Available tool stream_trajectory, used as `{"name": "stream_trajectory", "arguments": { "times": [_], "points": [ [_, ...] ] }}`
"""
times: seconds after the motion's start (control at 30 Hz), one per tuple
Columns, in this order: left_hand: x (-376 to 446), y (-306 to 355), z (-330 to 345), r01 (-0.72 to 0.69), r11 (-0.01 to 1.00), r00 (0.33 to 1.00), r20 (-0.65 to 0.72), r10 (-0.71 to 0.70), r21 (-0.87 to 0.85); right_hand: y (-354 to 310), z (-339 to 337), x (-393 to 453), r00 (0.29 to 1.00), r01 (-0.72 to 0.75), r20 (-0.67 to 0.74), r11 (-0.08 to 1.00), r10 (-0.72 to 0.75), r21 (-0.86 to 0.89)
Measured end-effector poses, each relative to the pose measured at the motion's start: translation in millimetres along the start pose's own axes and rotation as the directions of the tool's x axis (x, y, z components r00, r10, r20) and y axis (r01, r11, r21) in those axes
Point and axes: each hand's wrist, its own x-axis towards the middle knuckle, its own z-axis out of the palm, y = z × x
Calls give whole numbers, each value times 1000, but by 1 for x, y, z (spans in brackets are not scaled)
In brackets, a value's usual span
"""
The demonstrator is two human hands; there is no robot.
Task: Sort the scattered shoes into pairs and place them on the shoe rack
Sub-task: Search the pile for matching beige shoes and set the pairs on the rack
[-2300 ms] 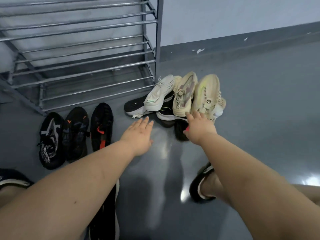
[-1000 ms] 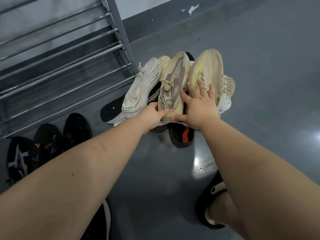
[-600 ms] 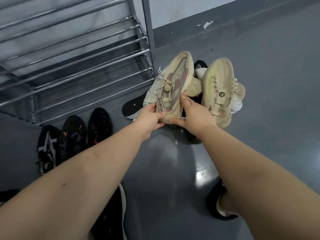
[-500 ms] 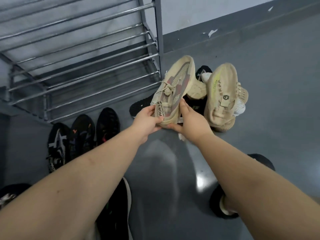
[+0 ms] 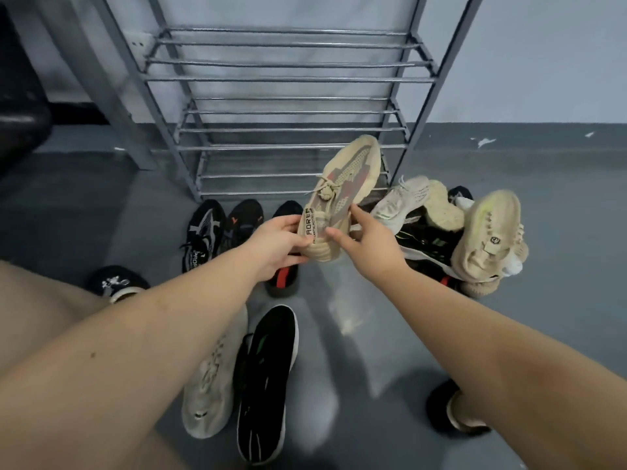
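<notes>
Above the floor, just in front of the rack's lowest bars, a beige shoe is held up, toe pointing away. The left hand grips its heel, fingers curled round the collar. The right hand pinches the other side of the heel with thumb and forefinger; its other fingers are hidden behind the hand.

Risks, as a judgement: the hold is all at the heel, so the long toe end could swing down or twist free if either hand lets go early. The rack's shelves are only spaced bars — a shoe set down askew could tip or slip between them. Its likely mate, another beige shoe, stands balanced on a loose pile near the rack's right foot; pulling it out could tumble the heap.

Hard to make out: the pile's dark shoes overlap, so their number and pairing cannot be told. Three black shoes line the floor at the rack's front edge, one partly behind the left hand. A pale shoe and a black one lie nearer — partly covered by the left forearm. The rack's top is cut off.
</notes>
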Motion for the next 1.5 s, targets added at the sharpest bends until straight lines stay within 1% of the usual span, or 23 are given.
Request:
{"name": "stream_trajectory", "arguments": {
  "times": [0.1,0.13,0.2,0.27,0.37,0.5,0.6,0.67,0.73,0.8,0.87,0.93,1.0,1.1,1.2,1.3,1.43,1.5],
  "points": [
    [-16,-7,-14,-6,1000,1000,15,7,-27,-12,13,-6,988,-142,-37,969,153,202],
    [-21,-11,-18,2,1000,1000,30,-1,-19,-13,18,-8,979,-181,-48,953,198,241],
    [-28,-20,-23,43,999,997,68,-44,10,-9,25,-13,964,-251,-33,941,265,228],
    [-33,-30,-28,94,994,991,93,-99,59,-4,33,-19,950,-309,24,932,310,190],
    [-39,-43,-38,156,982,984,69,-164,109,-2,44,-29,919,-394,107,896,379,206],
    [-50,-51,-53,203,958,970,91,-224,202,4,57,-41,880,-469,213,846,425,254],
    [-53,-57,-61,200,948,969,95,-229,248,7,60,-48,864,-491,277,824,420,283],
    [-52,-64,-66,202,935,963,116,-244,291,9,62,-51,854,-502,311,816,417,285],
    [-52,-71,-67,222,902,944,150,-294,370,12,63,-53,835,-520,354,815,421,255],
    [-52,-79,-68,255,854,918,163,-361,453,16,64,-55,797,-556,405,807,448,200],
    [-51,-87,-69,290,810,888,172,-426,510,22,68,-59,736,-614,460,776,496,147],
    [-48,-96,-69,324,776,862,169,-478,541,28,71,-63,675,-679,501,722,542,132],
    [-41,-105,-66,342,757,845,171,-507,557,35,73,-65,639,-718,515,682,571,136],
    [-34,-113,-57,340,757,846,170,-505,558,46,70,-63,637,-729,496,670,590,139],
    [-25,-121,-47,341,784,858,168,-485,518,54,65,-58,652,-716,450,690,610,101],
    [-15,-127,-36,347,803,868,159,-471,485,61,62,-52,656,-720,424,686,625,102],
    [-1,-128,-25,379,799,858,146,-492,466,71,64,-39,658,-722,398,686,639,93],
    [9,-127,-22,400,797,859,118,-498,452,74,65,-31,662,-718,381,692,645,77]
  ]
}}
